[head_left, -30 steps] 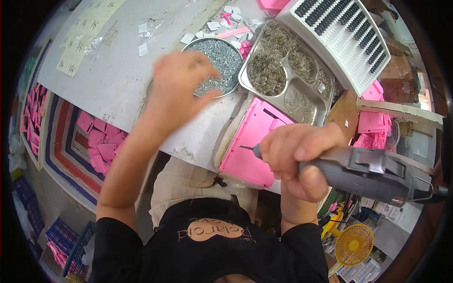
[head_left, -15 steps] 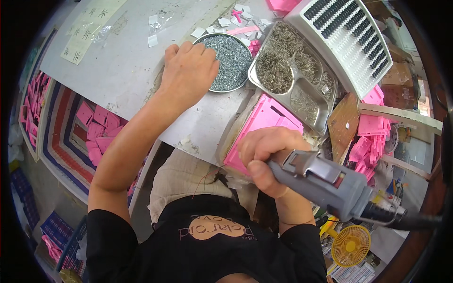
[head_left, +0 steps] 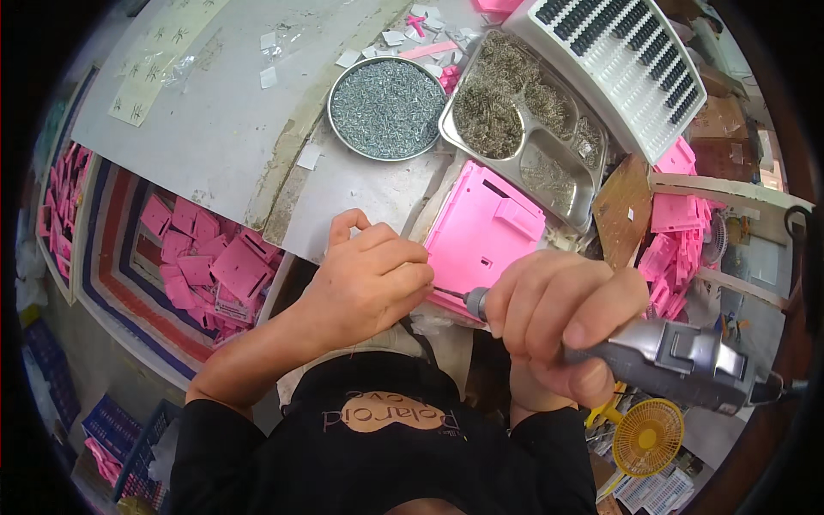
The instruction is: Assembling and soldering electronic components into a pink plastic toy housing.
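Observation:
My right hand [head_left: 571, 322] is wrapped round a grey electric screwdriver [head_left: 678, 360]. The tool's thin bit points left, over the near edge of a pink plastic panel [head_left: 472, 257]. That panel lies at the bench edge in front of me and has slots and a raised block on it. My left hand [head_left: 373, 279] is closed in a pinch at the panel's near left corner, right by the bit's tip. Whatever its fingertips hold is hidden or too small to name. Beyond it stands a round metal dish [head_left: 332, 107] full of small silver screws.
A metal compartment tray [head_left: 584, 206] holds piles of small springs. Behind it sits a white rack [head_left: 631, 129] with rows of black pieces. Pink parts [head_left: 245, 270] fill a striped bag on the left, and more pink parts [head_left: 678, 249] are heaped right. A yellow fan [head_left: 648, 438] stands lower right.
My left hand has come back from the screw dish to the panel's near left corner. My right hand has turned the screwdriver and shifted right, with the bit now by the left fingers.

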Motion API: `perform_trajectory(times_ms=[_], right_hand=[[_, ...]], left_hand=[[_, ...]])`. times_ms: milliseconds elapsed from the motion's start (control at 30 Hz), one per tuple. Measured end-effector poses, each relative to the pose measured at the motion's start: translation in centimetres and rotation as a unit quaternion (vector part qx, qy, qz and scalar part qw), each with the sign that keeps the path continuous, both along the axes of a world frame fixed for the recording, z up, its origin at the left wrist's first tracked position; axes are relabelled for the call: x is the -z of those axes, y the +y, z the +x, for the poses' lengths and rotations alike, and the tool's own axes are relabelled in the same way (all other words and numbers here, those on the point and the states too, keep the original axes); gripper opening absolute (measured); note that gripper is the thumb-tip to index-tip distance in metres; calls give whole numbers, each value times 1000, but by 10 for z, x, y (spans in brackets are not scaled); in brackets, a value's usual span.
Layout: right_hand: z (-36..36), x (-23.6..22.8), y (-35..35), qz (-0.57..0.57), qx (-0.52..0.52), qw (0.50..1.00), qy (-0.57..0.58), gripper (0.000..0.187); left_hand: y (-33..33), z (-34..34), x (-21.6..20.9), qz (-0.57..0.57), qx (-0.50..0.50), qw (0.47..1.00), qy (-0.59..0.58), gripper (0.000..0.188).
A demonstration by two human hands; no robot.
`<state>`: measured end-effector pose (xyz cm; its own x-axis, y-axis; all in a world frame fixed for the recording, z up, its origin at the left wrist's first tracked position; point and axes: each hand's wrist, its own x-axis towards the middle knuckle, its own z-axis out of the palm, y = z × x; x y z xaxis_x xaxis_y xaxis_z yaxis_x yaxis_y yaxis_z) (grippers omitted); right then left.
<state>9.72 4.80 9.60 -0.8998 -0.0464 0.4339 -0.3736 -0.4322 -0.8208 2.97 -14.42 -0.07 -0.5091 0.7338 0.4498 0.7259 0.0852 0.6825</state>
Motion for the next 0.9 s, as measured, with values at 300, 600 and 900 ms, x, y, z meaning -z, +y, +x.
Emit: perform_trajectory(times_ms=[300,600,900], right_hand=[[10,5,-7,28,16,999,-11,28],[20,25,-20,49,88,992,-72,21],[11,52,-39,209,107,972,18,16]], left_hand=[[-4,7,4,42,14,999,19,23],[-4,-11,-5,-80,125,989,-3,57],[-5,-9,10,-138,131,982,-10,64]])
